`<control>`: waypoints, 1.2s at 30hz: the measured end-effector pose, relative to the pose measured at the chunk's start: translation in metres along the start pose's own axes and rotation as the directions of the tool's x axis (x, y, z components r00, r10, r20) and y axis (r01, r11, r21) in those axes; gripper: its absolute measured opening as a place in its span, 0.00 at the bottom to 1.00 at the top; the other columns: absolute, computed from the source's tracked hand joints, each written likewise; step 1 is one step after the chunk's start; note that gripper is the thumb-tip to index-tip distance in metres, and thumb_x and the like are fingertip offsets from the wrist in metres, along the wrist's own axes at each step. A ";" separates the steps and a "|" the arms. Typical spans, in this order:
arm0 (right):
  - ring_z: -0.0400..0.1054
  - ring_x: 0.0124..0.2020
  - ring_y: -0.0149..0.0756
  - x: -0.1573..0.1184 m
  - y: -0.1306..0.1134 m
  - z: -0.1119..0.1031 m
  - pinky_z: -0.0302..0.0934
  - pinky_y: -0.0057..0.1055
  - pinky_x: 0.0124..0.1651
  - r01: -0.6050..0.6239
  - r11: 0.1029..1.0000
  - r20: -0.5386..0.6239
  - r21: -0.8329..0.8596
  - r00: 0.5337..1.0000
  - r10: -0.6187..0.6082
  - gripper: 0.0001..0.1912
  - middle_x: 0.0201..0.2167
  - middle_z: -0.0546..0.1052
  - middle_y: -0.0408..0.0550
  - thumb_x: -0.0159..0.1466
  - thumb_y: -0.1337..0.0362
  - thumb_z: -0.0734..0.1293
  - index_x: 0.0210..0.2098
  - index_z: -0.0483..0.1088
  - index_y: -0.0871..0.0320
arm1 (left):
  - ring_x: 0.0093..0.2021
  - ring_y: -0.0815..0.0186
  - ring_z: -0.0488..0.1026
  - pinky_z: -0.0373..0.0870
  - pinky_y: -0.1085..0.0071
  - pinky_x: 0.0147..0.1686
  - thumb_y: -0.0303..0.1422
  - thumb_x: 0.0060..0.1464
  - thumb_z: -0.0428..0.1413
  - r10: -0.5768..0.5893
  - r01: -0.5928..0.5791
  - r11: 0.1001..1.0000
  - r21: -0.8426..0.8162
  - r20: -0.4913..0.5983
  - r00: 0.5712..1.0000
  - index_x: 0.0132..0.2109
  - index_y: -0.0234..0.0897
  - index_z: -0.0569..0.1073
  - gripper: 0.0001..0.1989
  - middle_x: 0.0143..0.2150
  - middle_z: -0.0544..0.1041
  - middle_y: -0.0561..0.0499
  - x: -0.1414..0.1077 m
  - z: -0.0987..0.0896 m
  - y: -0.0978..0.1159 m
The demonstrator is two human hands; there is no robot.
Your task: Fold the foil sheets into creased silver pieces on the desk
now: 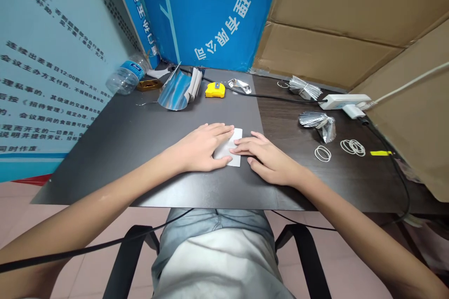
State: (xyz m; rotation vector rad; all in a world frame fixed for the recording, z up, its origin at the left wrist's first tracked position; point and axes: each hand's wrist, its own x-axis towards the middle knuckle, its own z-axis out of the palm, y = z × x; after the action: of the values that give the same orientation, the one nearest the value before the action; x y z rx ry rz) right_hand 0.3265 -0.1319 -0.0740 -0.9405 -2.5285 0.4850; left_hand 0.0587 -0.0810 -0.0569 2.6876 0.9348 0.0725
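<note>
A small white piece of paper [235, 160] lies flat on the dark grey mat [147, 135] in front of me. My left hand [205, 148] rests on its left part with the fingers stretched out, covering some of it. From the other side, my right hand [266, 156] reaches over with its fingers extended, and the fingertips touch the paper's right part. Neither hand is wrapped round anything. What lies under the left palm is hidden.
At the back stand a yellow tape measure [215, 90], a curled blue sheet [177, 91] and a plastic bottle [128, 74]. To the right lie bundled silver strips [310, 120], rubber bands [352, 147] and a white power strip [345, 101] with black cables.
</note>
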 end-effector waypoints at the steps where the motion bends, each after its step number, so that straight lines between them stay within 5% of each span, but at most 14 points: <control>1: 0.70 0.68 0.44 -0.001 0.000 -0.001 0.52 0.60 0.77 0.012 1.000 -0.030 -0.009 0.999 -0.012 0.22 0.61 0.80 0.51 0.69 0.72 0.61 0.59 0.73 0.52 | 0.80 0.46 0.56 0.54 0.42 0.78 0.51 0.68 0.52 -0.001 0.001 1.000 0.001 0.000 1.000 0.78 0.38 0.58 0.39 0.80 0.57 0.44 0.000 0.000 -0.001; 6: 0.75 0.53 0.41 -0.011 -0.003 -0.002 0.55 0.55 0.72 0.131 0.983 -0.174 -0.127 0.973 -0.152 0.19 0.51 0.85 0.46 0.67 0.70 0.64 0.53 0.78 0.50 | 0.79 0.44 0.58 0.55 0.43 0.77 0.52 0.67 0.54 0.006 -0.006 1.000 -0.002 -0.032 0.999 0.78 0.37 0.58 0.40 0.79 0.59 0.42 0.000 0.002 -0.004; 12: 0.72 0.55 0.44 -0.015 -0.005 0.002 0.51 0.58 0.73 0.188 0.956 -0.044 -0.226 0.978 -0.203 0.19 0.52 0.85 0.44 0.68 0.70 0.64 0.54 0.79 0.49 | 0.79 0.45 0.58 0.55 0.43 0.78 0.53 0.67 0.53 0.010 -0.010 1.000 0.006 -0.049 0.999 0.78 0.38 0.58 0.41 0.79 0.59 0.41 -0.001 0.004 -0.004; 20: 0.72 0.54 0.42 -0.015 -0.003 -0.001 0.48 0.58 0.73 0.144 0.968 -0.038 -0.205 0.987 -0.155 0.18 0.51 0.86 0.43 0.69 0.70 0.63 0.52 0.79 0.51 | 0.79 0.45 0.57 0.55 0.41 0.78 0.53 0.67 0.52 -0.025 0.025 0.999 0.033 -0.026 0.999 0.78 0.37 0.58 0.41 0.80 0.58 0.41 -0.002 0.002 0.000; 27: 0.74 0.53 0.43 -0.019 -0.004 0.000 0.49 0.60 0.73 0.242 0.917 0.034 -0.315 0.969 -0.244 0.19 0.54 0.85 0.46 0.69 0.71 0.61 0.53 0.78 0.53 | 0.79 0.45 0.57 0.55 0.40 0.77 0.55 0.67 0.51 -0.030 0.031 0.998 0.053 -0.021 0.999 0.78 0.37 0.58 0.41 0.80 0.58 0.39 -0.002 0.001 0.001; 32: 0.76 0.55 0.42 -0.021 -0.004 -0.002 0.48 0.62 0.74 0.178 0.966 0.048 -0.186 0.984 -0.172 0.24 0.58 0.83 0.47 0.67 0.73 0.61 0.58 0.78 0.53 | 0.78 0.45 0.60 0.59 0.45 0.76 0.53 0.68 0.52 -0.005 0.008 0.998 0.063 -0.044 0.999 0.76 0.34 0.61 0.39 0.78 0.62 0.37 0.000 -0.001 0.000; 36: 0.77 0.52 0.38 -0.013 0.007 -0.007 0.65 0.48 0.66 0.057 0.984 0.006 0.169 0.998 -0.059 0.23 0.52 0.86 0.45 0.68 0.74 0.59 0.51 0.82 0.52 | 0.75 0.45 0.65 0.64 0.49 0.74 0.50 0.67 0.54 0.060 -0.055 0.996 0.069 -0.082 0.995 0.73 0.32 0.66 0.36 0.75 0.67 0.36 0.003 -0.001 -0.003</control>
State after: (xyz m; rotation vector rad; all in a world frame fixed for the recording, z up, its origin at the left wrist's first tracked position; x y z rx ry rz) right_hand 0.3425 -0.1346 -0.0747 -0.8014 -2.4710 0.6762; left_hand 0.0594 -0.0767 -0.0569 2.7923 0.8989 0.1716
